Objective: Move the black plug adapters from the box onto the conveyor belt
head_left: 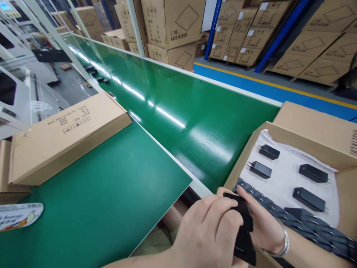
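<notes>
Low in the picture, at the near corner of an open carton [252, 137], my two hands come together. My left hand [206, 230] is closed, its fingers curled over a black power adapter [247, 212]. Below it shows a second black power adapter [245, 247], partly covered by my fingers. From the other side my right hand [266, 229] closes around the same adapters, thumb on top; its other fingers are mostly hidden. In the carton, several black adapters with metal prongs [311, 199] lie spaced out on a white liner [284, 178]. Adapters in tight rows [267, 204] fill its near side.
A green conveyor belt [156, 93] runs from far left towards the carton, with small black pieces [103, 80] at its far end. On the green table [111, 193] lie a closed flat carton [69, 134] and a printed can [21, 216]. Stacked cartons [175, 26] stand behind.
</notes>
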`<state>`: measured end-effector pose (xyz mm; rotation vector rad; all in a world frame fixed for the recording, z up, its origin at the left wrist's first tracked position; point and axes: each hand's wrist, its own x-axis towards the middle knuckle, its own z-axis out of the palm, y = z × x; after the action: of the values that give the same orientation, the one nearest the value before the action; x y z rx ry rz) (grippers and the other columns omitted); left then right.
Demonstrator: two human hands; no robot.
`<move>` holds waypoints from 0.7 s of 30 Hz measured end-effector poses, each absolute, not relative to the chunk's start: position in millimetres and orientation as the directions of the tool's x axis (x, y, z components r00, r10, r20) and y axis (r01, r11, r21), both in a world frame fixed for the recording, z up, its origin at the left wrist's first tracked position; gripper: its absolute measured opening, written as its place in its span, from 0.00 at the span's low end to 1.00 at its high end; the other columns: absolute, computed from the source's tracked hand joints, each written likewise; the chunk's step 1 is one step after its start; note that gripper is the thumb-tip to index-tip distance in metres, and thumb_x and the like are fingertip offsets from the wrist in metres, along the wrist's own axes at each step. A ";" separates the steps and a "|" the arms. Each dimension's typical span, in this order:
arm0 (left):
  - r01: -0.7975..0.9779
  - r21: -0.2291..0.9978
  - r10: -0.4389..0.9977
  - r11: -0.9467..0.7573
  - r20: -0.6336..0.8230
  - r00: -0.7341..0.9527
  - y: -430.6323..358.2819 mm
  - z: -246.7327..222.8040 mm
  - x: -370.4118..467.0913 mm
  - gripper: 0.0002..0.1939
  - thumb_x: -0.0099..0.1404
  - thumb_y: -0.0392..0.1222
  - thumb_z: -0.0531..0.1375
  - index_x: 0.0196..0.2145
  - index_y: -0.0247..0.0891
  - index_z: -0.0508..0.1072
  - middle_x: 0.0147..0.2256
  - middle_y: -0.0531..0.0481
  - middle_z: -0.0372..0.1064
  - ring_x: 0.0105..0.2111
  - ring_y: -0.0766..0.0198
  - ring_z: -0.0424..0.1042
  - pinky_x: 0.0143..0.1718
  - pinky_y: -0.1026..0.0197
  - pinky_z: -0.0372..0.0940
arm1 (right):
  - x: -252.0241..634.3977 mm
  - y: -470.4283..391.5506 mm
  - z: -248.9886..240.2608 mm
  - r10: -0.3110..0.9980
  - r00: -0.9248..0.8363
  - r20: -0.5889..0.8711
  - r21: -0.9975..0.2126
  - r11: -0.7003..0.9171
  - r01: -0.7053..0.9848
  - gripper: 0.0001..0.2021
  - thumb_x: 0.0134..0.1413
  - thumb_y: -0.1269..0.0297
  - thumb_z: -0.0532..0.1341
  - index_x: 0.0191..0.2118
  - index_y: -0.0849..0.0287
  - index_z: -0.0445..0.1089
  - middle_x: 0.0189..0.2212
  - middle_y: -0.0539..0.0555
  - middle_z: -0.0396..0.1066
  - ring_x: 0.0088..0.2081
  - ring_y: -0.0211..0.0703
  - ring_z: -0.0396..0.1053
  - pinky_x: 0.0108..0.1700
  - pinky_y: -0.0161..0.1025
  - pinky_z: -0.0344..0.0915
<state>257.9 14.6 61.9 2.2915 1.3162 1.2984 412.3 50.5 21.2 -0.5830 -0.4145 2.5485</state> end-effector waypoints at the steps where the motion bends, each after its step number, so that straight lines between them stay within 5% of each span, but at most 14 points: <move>1: 0.595 0.549 0.777 -0.588 0.588 0.225 14.9 61.2 257.4 0.15 0.50 0.33 0.56 0.38 0.35 0.65 0.40 0.43 0.70 0.43 0.56 0.70 0.42 0.57 0.71 | 412.4 50.6 21.3 0.525 -0.786 -0.327 -0.379 -0.834 -0.400 0.22 0.59 0.42 0.51 0.34 0.58 0.63 0.26 0.48 0.60 0.29 0.34 0.62 0.36 0.33 0.60; 7: 0.495 0.601 0.761 -0.628 0.606 0.229 14.8 57.0 258.8 0.24 0.52 0.34 0.59 0.47 0.33 0.60 0.44 0.40 0.68 0.47 0.55 0.68 0.45 0.56 0.71 | 412.9 51.0 22.9 0.527 -0.757 -0.388 -0.341 -0.844 -0.413 0.20 0.59 0.43 0.52 0.33 0.58 0.62 0.25 0.47 0.63 0.27 0.32 0.64 0.31 0.29 0.60; 14: 0.523 0.663 0.836 -0.535 0.503 0.219 8.2 53.5 264.7 0.42 0.50 0.42 0.63 0.59 0.30 0.49 0.50 0.32 0.65 0.51 0.47 0.66 0.46 0.47 0.70 | 413.1 51.5 31.5 0.350 -0.783 -0.515 -0.284 -0.931 -0.229 0.25 0.46 0.39 0.61 0.31 0.60 0.66 0.21 0.49 0.69 0.26 0.39 0.70 0.27 0.32 0.64; 21: 0.510 0.655 0.825 -0.557 0.507 0.249 7.3 52.5 263.4 0.42 0.50 0.43 0.63 0.59 0.33 0.50 0.48 0.36 0.67 0.49 0.47 0.68 0.47 0.47 0.69 | 413.3 46.3 25.0 0.312 -0.773 -0.553 -0.197 -0.950 -0.243 0.23 0.47 0.42 0.62 0.27 0.61 0.65 0.22 0.50 0.70 0.25 0.39 0.71 0.26 0.33 0.65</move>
<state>263.4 7.3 52.5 2.1708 1.2252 1.2208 413.3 46.3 25.0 -0.8721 -0.1649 2.7033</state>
